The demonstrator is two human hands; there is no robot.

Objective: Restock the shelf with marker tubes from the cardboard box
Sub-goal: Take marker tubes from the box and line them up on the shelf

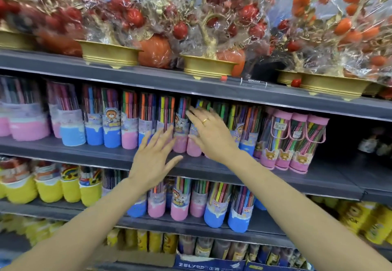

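Reaching both arms to the grey shelf: my left hand and ringed right hand, fingers straight, empty, lay against the row of marker tubes.

blue carton | partial print "ZEL" | tube labels blurred, unreadable

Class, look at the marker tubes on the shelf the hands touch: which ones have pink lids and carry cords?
The three tubes at the row's right end; the others lack lids and cords.
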